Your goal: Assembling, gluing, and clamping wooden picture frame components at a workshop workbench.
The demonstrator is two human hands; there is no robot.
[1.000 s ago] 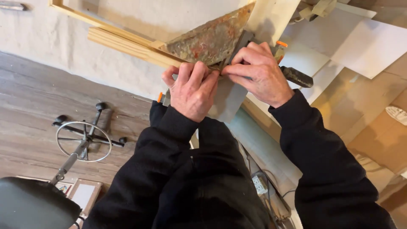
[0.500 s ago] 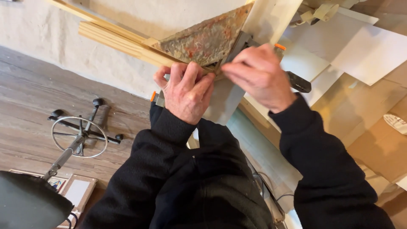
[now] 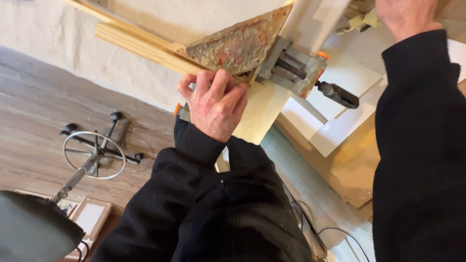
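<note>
At lower left a round metal stool base [image 3: 94,154] stands on the grey plank floor [image 3: 29,111]. Pale wooden frame strips [image 3: 141,46] run from upper left to the grey metal corner clamp [image 3: 291,70] at upper centre, already seated round the joint beside a stained triangular board [image 3: 238,46]. The left hand [image 3: 216,104] presses on the strips, its grip curled around their edge. The right hand [image 3: 405,14] is raised at upper right, cut off; its grip cannot be told. The joint looks clamped, not finished
</note>
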